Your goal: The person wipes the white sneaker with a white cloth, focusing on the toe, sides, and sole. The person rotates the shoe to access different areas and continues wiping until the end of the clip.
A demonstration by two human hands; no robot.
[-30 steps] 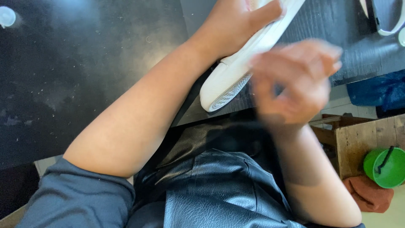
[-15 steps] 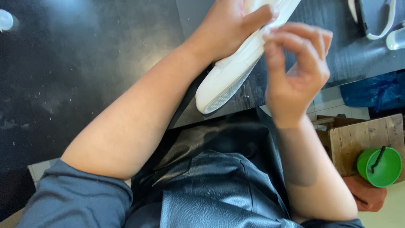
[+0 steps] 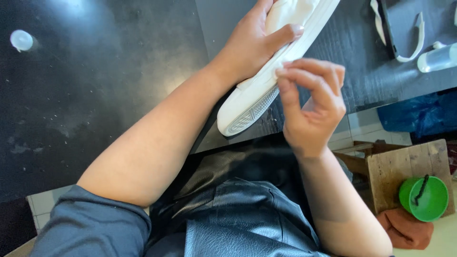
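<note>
White rubber and pale upper make up the shoe (image 3: pixel 266 81), which lies slanted across the near edge of the dark worktable (image 3: pixel 95 95), toe toward 7 o'clock and its ribbed sole edge facing 5 o'clock. The left hand (image 3: pixel 254 43) is wrapped over the upper from 10 o'clock, thumb pressed along the sidewall, fingers closed firmly round the shoe. The right hand (image 3: pixel 312 107) sits at 4 o'clock of that grip, thumb and forefinger pinched together right at the sole's edge; whether anything is caught between them cannot be told, and the other fingers curl loosely.

Half a second back the right hand stood a little higher against the shoe with its fingers more spread; a second back it was a blur lower down. The left hand's hold and the shoe's slant look unchanged.

Counted: one shoe, two hands, one small clear cap (image 3: pixel 21 40) at 10 o'clock of the table, one clear bottle (image 3: pixel 438 57) and one white strip (image 3: pixel 400 33) at 2 o'clock, one wooden stool (image 3: pixel 395 166) at 4 o'clock with one green cup (image 3: pixel 423 197) and one rust-coloured cloth (image 3: pixel 404 231) beside it
</note>
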